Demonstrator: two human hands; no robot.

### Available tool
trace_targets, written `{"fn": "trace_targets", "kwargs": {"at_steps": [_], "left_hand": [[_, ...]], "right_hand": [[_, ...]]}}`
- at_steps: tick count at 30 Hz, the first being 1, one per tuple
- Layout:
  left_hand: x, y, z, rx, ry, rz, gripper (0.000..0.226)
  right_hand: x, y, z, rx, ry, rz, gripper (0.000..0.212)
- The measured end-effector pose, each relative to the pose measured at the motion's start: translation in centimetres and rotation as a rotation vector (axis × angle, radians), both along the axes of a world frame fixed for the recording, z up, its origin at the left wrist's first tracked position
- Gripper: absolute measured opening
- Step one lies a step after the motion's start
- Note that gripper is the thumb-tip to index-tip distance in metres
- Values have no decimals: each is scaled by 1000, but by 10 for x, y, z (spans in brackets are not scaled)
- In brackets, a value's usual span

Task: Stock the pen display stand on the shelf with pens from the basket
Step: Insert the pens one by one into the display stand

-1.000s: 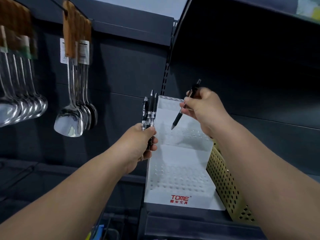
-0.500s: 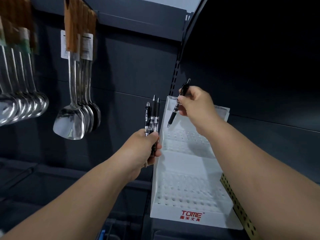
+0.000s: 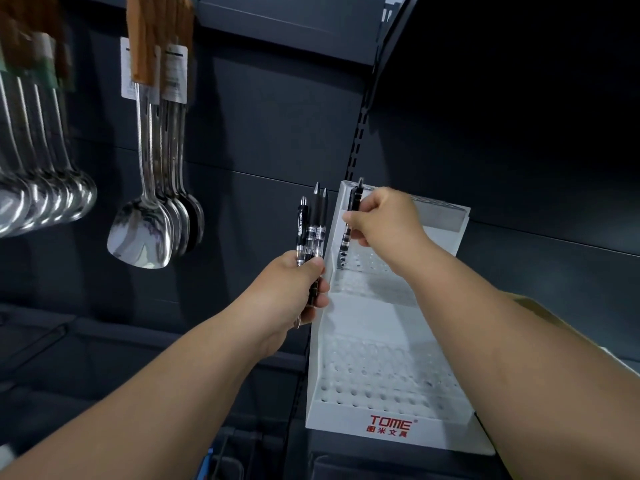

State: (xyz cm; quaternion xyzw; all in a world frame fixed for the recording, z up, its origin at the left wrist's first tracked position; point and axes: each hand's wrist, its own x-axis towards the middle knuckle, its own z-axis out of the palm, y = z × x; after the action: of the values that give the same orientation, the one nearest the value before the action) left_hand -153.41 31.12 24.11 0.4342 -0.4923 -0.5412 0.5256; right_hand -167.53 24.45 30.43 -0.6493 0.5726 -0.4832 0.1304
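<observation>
- The white plastic stepped pen display stand (image 3: 384, 320) stands on the dark shelf, under and in front of the right hand (image 3: 384, 220). Its surface is smooth and matt, and each step has rows of small round holes.
- The front lip of the stand carries a red "TOME" logo (image 3: 391, 425) with small red characters under it.
- The right hand is closed in a pinch around one black retractable pen (image 3: 349, 223). This pen is almost upright, with its tip down at the holes in the upper step, at the left wall of the stand; I cannot tell if the tip already sits in a hole.
- The pen has a black upper body with a clip and a clear, glossy lower section.
- The left hand (image 3: 294, 289) is just beside the left wall of the stand and is closed around a bundle of three black pens (image 3: 310, 230). They point up above the fist, with silver tips on top and clear plastic barrels with white print.
- To the left of the left hand, shiny steel spatulas with wooden handles (image 3: 152, 188) hang on the dark grey metal back panel (image 3: 277, 126).
- Further to the left hang polished steel ladles (image 3: 38, 199).
- Behind the right forearm, only a beige corner of something (image 3: 530, 303) shows, and I cannot tell what it is.
</observation>
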Motion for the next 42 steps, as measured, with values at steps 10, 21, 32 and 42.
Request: {"fn": "trace_targets", "kwargs": {"at_steps": [10,21,32,42], "left_hand": [[-2,2,-1,-7,-2,-25,15],[-8,11,2,-56,-19,-67,15],[-10,17,9,-14,65,-59,15],[-15,19,27,-34,107,-42,10]], "right_hand": [[2,7,-15,9,22,-78,23],[5,56,-6,306,-338,319,12],[0,61,-2,277,-424,339,9],[-6,63,-13,-176,258,132,35]]}}
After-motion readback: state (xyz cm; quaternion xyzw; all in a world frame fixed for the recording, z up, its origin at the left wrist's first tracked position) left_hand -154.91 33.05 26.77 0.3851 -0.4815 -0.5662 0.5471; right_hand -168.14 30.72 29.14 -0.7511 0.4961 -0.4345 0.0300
